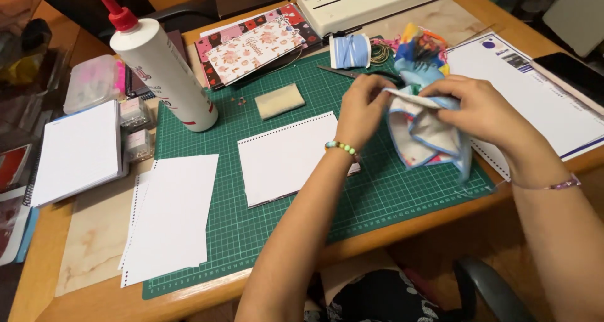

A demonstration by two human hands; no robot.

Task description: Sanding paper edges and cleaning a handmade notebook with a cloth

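Both my hands hold a soft fabric pouch (423,139), white with light blue trim, above the right part of the green cutting mat (371,196). My left hand (362,108) pinches its upper left rim, and my right hand (481,111) grips the upper right rim from above. The pouch hangs open between them, its lower part resting near the mat. A punched white paper stack (286,157) lies on the mat just left of my left forearm.
A white glue bottle (165,70) with a red tip stands at the mat's upper left. Nearby lie a beige sponge (279,100), a blue ribbon roll (350,50), scissors (352,73), patterned covers (251,45), more punched paper (170,218), a notebook (78,151) and a binding machine (371,4).
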